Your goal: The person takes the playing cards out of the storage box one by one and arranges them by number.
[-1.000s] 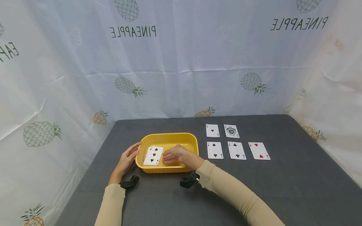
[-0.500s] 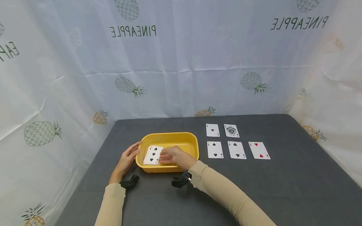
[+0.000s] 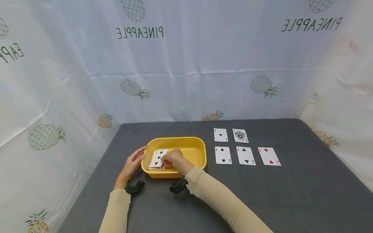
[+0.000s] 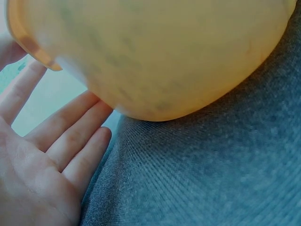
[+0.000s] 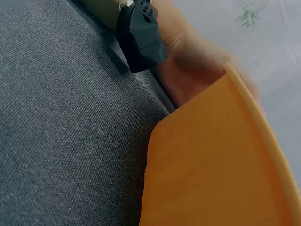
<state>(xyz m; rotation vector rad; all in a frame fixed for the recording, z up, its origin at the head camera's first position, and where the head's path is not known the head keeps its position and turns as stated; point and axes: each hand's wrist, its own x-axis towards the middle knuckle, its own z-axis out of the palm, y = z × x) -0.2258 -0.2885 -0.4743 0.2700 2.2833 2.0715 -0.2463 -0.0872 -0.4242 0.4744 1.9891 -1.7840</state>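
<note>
A yellow tray [image 3: 193, 156] is set on the dark grey tabletop [image 3: 291, 200], with playing cards contained in its left part and its floor left bare toward the right. The uppermost, a three of spades [image 3: 157, 157], lies face up over a lower card [image 3: 156, 168], of which only the near edge is exposed. The right-hand edge of the three is pinched between the thumb and fingers of the right hand [image 3: 177, 160], reached inside the tray; in the right wrist view the fingertips are hidden by the tray wall. The left hand [image 3: 131, 165] is spread, its nearly straight fingers laid against the tray's left end, with nothing gripped. Beyond the tray's right end, five cards are arranged face up: an ace of clubs [image 3: 220, 135] and an emblem card [image 3: 240, 136] behind, with a two of spades [image 3: 223, 155], a two of clubs [image 3: 246, 156] and a two of hearts [image 3: 269, 156] in front.
</note>
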